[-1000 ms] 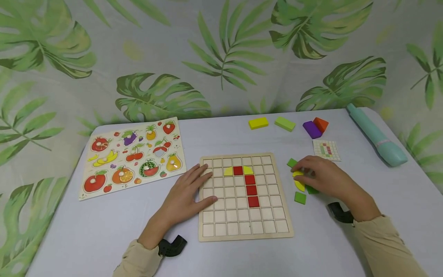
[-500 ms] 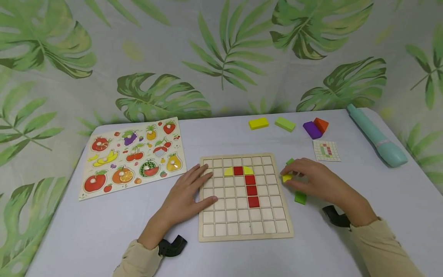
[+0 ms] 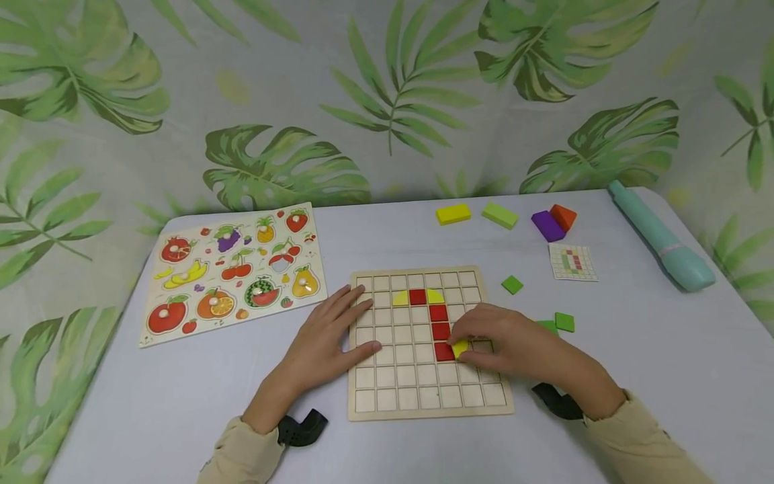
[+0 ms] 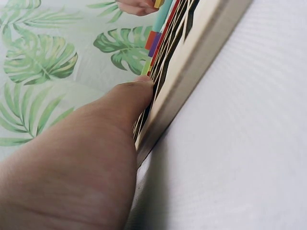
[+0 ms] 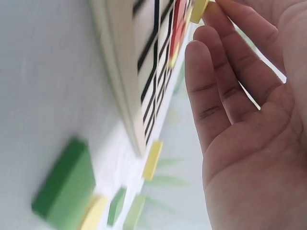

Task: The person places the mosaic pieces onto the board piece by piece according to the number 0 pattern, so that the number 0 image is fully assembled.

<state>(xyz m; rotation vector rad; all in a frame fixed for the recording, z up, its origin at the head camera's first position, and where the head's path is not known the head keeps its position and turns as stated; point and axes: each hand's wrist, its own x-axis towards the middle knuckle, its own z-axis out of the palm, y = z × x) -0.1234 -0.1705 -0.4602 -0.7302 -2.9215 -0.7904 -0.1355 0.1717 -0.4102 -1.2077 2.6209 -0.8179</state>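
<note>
Right hand and yellow piece: since the earlier head frame the right hand (image 3: 517, 339) has come leftward from beyond the board's right edge, bringing the yellow piece (image 3: 460, 348) over the grid.
Head view, yellow piece: small, flat, bright; pinched between thumb and fingers just beside the lowest red square; whether it is seated cannot be told.
Head view, left hand: the left hand (image 3: 320, 343) rests on the board's left edge, fingers extended, gripping nothing.
Head view, board edges: the wooden grid board (image 3: 423, 416) has a pale raised rim; white cloth (image 3: 109, 417) spreads before its near edge and in a strip beyond its far edge.
Head view, counts on the grid: seven columns by seven rows; four red squares (image 3: 441, 331); two yellow rounded pieces (image 3: 401, 298) flanking the topmost red.
Head view, counts on the cloth: three green pieces (image 3: 512, 285) visible; four blocks (image 3: 500, 216); one pattern card (image 3: 573, 262); one fruit board (image 3: 213, 279); one teal object (image 3: 659, 235).
Left wrist view, thumb: one left thumb (image 4: 142, 82) lies against the board, its rim running diagonally.
Right wrist view, fingertips: the yellow piece sits at the upper fingertips, above the board; green and yellow shapes below are blurred.
</note>
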